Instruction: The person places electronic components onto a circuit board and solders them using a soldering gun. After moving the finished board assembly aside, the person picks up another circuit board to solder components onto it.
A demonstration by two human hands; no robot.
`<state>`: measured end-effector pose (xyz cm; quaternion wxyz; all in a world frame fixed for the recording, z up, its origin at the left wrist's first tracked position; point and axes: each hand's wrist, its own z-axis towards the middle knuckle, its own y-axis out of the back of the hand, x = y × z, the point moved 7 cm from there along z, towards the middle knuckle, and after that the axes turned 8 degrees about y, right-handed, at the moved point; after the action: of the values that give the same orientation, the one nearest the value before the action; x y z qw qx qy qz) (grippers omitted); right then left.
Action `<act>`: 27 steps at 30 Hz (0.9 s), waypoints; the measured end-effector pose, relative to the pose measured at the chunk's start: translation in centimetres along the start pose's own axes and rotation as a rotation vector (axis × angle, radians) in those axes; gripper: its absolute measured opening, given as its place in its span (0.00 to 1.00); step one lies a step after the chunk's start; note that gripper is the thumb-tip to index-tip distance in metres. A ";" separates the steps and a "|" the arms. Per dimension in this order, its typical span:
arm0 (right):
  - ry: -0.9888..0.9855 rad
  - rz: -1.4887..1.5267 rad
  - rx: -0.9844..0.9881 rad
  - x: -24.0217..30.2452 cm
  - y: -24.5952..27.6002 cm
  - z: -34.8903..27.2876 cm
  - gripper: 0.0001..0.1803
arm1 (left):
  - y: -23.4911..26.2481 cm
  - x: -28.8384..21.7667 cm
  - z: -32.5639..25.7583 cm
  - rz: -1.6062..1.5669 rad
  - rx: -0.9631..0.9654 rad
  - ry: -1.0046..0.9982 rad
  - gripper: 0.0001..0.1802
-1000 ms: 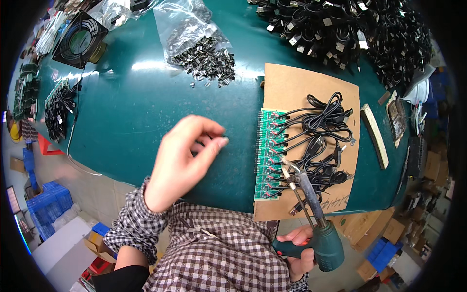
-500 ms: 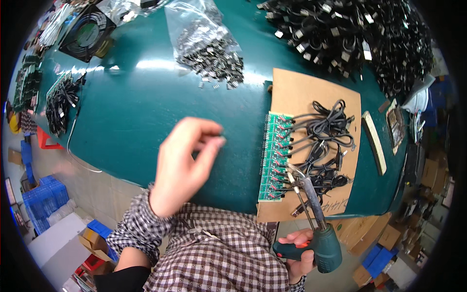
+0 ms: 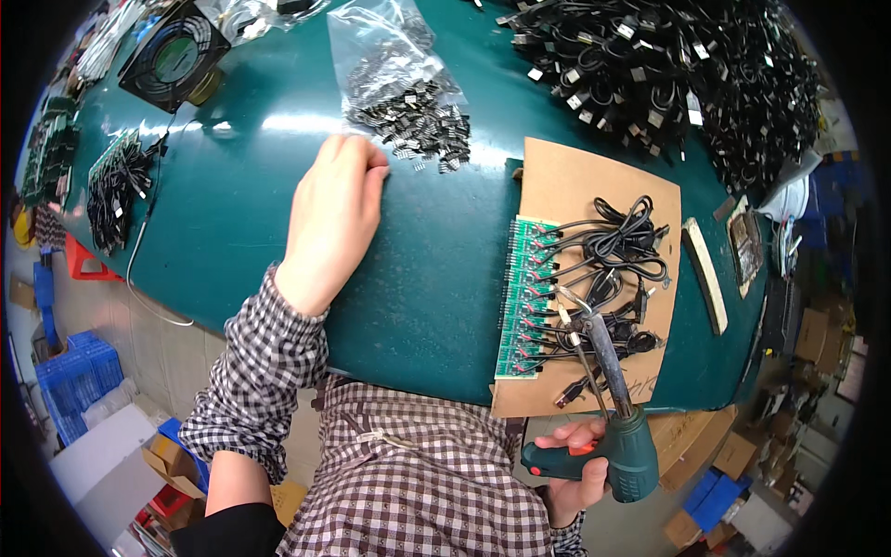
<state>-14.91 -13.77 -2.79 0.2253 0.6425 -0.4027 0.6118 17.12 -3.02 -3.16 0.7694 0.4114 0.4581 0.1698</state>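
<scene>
My left hand (image 3: pixel 332 209) is over the table, its fingers curled together beside the near-left edge of a pile of small black-and-silver connectors (image 3: pixel 425 130). Whatever its fingertips may hold is hidden. The connectors spill from a clear plastic bag (image 3: pixel 357 28). At the lower right, my right hand (image 3: pixel 583 469) grips a green soldering gun (image 3: pixel 631 457) by its handle, a finger at the red trigger. The gun's metal tip points up-left, close to the right side of a strip of green circuit boards (image 3: pixel 525 306). Black USB cables (image 3: pixel 631 243) run from the boards over a cardboard sheet (image 3: pixel 566 176).
A large heap of black USB cables (image 3: pixel 631 84) covers the far right. Right of the cardboard lie a pale bar (image 3: pixel 705 276) and a worn metal tray (image 3: pixel 743 243). At the left are a black fan (image 3: pixel 174 56) and boards with bundled cables (image 3: pixel 119 190).
My left hand has moved away from me, up to the connector pile, its fingers closing more. The soldering gun has shifted slightly, its tip still near the boards.
</scene>
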 end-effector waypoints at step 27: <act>0.758 -0.406 -0.587 11.9 14.6 6.3 0.18 | -5.1 -5.9 -11.0 -1.101 0.643 0.663 0.07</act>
<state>-23.50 -29.96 4.83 0.6401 0.3510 -0.3145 0.6068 4.18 -4.61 -6.55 0.4045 0.2537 0.8360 -0.2704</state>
